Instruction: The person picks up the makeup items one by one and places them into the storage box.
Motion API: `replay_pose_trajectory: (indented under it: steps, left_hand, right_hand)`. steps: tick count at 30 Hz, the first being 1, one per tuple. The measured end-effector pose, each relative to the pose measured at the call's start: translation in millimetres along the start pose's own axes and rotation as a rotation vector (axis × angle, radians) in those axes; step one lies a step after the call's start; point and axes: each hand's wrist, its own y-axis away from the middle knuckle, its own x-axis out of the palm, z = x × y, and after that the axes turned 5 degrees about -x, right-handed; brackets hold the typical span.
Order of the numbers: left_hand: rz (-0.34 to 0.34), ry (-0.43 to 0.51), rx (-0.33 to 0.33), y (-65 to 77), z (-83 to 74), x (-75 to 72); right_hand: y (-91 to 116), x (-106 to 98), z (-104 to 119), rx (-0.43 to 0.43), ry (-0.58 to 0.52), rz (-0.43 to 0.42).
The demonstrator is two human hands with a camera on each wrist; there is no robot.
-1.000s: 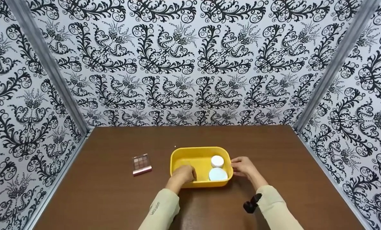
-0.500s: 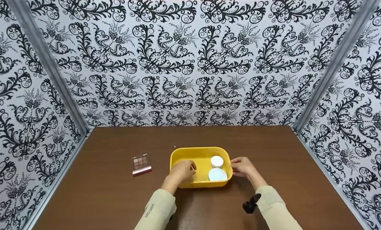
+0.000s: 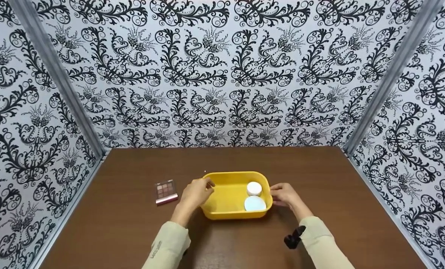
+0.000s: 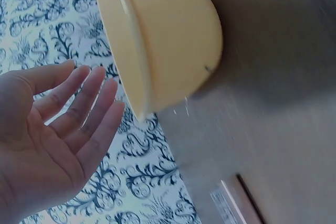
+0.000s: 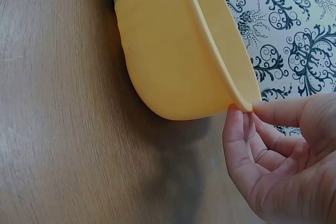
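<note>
A yellow plastic tub rests on the brown table, with two round white lidded containers at its right end, a smaller one behind a larger one. My right hand pinches the right rim between thumb and fingers, as the right wrist view shows up close at the tub's edge. Over the left rim hovers my left hand; in the left wrist view its palm holds nothing and the fingers are loosely bent beside the tub. To its left lies an eyeshadow palette with a clear window and pink strip.
Patterned black-and-white panels enclose the brown table at the back and both sides, joined by grey corner posts. A black device is strapped at the right wrist.
My left hand has lifted from inside the tub and moved left to its left rim, uncovering the tub's floor. The right hand stays on the right rim; the palette and white containers have not moved.
</note>
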Motion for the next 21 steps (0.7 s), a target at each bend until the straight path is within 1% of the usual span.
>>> replay_pose_trajectory:
  steps: [2,5,8,11,14,17,21]
  left_hand:
    - [-0.026,0.020,-0.007,0.4,8.6,-2.7]
    - [-0.070,0.050,-0.015,2.1,22.4,-6.2]
    - [-0.104,0.075,-0.022,5.0,36.5,-10.5]
    - [-0.121,0.092,-0.046,8.6,49.6,-15.8]
    - [-0.136,0.074,-0.084,13.8,63.2,-21.4]
    - [-0.142,0.032,-0.120,18.4,76.4,-25.6]
    - [-0.135,0.001,-0.160,21.2,91.9,-30.0]
  right_hand:
    - [0,-2,0,-0.012,-0.017,0.021]
    - [-1,-2,0,-0.011,-0.019,0.026]
    - [-1,1,0,0.003,-0.006,-0.004]
    - [0,3,1,0.011,0.007,-0.021]
    - [1,3,1,0.009,0.007,-0.018]
    - [0,4,0,0.002,0.001,-0.014]
    - [-2,3,-1,-0.001,0.002,-0.014]
